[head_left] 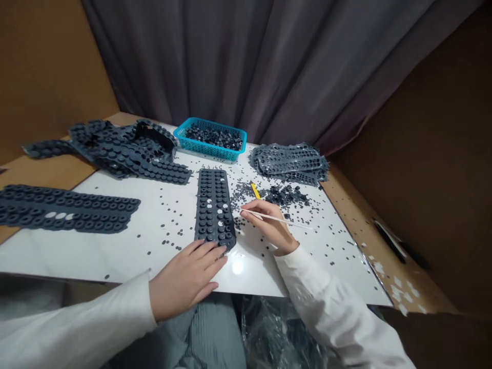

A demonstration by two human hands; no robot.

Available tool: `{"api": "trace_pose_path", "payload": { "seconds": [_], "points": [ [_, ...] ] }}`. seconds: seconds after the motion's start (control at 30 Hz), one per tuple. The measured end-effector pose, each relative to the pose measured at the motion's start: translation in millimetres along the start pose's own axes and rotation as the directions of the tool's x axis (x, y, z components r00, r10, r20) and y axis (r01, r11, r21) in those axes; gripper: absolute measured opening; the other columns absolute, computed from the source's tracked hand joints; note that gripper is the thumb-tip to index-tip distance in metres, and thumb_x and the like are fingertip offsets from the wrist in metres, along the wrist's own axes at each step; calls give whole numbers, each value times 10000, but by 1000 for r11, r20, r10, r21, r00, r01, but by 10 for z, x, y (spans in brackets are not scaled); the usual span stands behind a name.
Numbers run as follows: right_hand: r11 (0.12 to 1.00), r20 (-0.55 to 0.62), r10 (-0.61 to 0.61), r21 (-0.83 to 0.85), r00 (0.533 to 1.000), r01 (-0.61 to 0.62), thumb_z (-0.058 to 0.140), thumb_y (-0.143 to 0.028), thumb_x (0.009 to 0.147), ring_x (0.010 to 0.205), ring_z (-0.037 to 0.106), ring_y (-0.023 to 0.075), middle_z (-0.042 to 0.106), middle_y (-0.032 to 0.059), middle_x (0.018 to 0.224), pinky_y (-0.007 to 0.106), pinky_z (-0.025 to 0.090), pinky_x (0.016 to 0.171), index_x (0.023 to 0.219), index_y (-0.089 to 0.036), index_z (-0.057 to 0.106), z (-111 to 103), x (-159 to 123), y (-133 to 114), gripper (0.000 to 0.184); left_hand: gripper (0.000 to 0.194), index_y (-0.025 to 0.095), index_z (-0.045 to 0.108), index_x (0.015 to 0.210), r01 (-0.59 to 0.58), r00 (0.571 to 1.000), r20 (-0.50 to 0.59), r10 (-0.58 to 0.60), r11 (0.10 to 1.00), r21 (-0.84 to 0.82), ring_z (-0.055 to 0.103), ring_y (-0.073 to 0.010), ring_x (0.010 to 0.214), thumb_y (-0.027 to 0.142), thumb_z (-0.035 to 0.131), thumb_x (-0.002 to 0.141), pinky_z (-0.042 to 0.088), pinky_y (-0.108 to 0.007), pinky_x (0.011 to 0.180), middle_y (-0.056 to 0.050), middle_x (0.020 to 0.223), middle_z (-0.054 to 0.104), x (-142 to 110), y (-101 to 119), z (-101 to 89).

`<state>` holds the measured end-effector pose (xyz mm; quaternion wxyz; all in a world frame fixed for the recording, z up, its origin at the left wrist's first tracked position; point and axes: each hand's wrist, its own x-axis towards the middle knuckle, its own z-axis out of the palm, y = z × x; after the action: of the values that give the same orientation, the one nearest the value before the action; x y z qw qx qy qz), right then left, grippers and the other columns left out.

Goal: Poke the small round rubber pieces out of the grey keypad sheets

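**Left hand [186, 279] pins the rubber sheet [214, 205]; right hand [271, 225] pinches a thin white stick [286, 221]**

The dark grey rubber sheet lies lengthwise near the middle of the white-topped counter [115, 251], its end close to the near edge. It carries rows of round raised buttons, and a few spots on it show white; they are too small to say what they are.

The left hand's grip is open, palm down, with its fingers [207, 251] spread over the sheet's near end. The right hand's grip is closed on the stick in a pen-style hold, just right of the sheet and apart from it. Which end of the stick does the work, I cannot tell.

Technique, as judged: flat fingers at the end should stop the sheet creeping on the slick top. The pen hold, with the hand low, looks good for fine control.

Loose dark discs [169, 230] are scattered across the top and could catch under the sheet. A heap of them [286, 195] lies to the right, beside a yellow tool [254, 190]. A blue plastic basket [200, 149] of dark pieces sits at the far edge, with stacked sheets [290, 161] to its right.
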<state>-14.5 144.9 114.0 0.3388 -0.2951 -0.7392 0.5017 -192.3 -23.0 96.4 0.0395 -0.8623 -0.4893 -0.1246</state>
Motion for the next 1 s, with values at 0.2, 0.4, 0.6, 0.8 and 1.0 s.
{"api": "trace_pose_path", "payload": {
  "seconds": [0.2, 0.4, 0.6, 0.8, 1.0],
  "points": [
    [990, -75, 122, 86, 990, -115, 693, -366, 768, 718, 655, 177, 688, 29, 751, 309, 526, 669, 823, -199, 676, 46, 18, 215, 177, 328, 161, 589, 1207, 26, 998, -57, -26, 1000, 0, 567, -218, 1072, 291, 430, 950, 377, -366, 945, -51, 1214, 647, -4, 3, 50],
    [974, -149, 164, 179, 975, -137, 708, -380, 754, 698, 658, 172, 676, 22, 710, 308, 530, 686, 789, -203, 665, 48, 0, 220, 186, 291, 169, 611, 1164, 68, 961, -270, -54, 997, 45, 590, -212, 1039, 161, 461, 915, 423, -375, 885, -38, 1167, 676, 27, -271, -373],
    [960, -99, 208, 212, 973, -184, 754, -396, 699, 711, 661, 182, 692, 43, 730, 313, 534, 677, 782, -184, 672, 67, -25, 168, 242, 195, 185, 657, 1019, -52, 982, -184, 52, 999, 5, 608, -189, 940, 211, 499, 906, 431, -360, 872, -22, 1006, 715, -37, -177, -271],
    [970, -98, 196, 167, 976, -178, 766, -366, 685, 656, 625, 144, 677, 22, 716, 273, 502, 620, 742, -183, 663, 72, -36, 191, 217, 266, 214, 608, 1132, -9, 990, -141, -9, 992, -128, 555, -198, 1105, 270, 536, 882, 375, -371, 1003, -14, 1249, 622, -153, 182, 153],
    [998, -37, 62, 31, 997, -61, 722, -351, 747, 637, 599, 139, 656, 32, 724, 266, 481, 585, 745, -178, 652, 83, -31, 214, 187, 419, 191, 511, 1295, 93, 981, -156, -113, 987, -133, 462, -253, 1233, 274, 506, 884, 364, -419, 1034, -76, 1397, 492, -115, 316, 205]
  ]
}}
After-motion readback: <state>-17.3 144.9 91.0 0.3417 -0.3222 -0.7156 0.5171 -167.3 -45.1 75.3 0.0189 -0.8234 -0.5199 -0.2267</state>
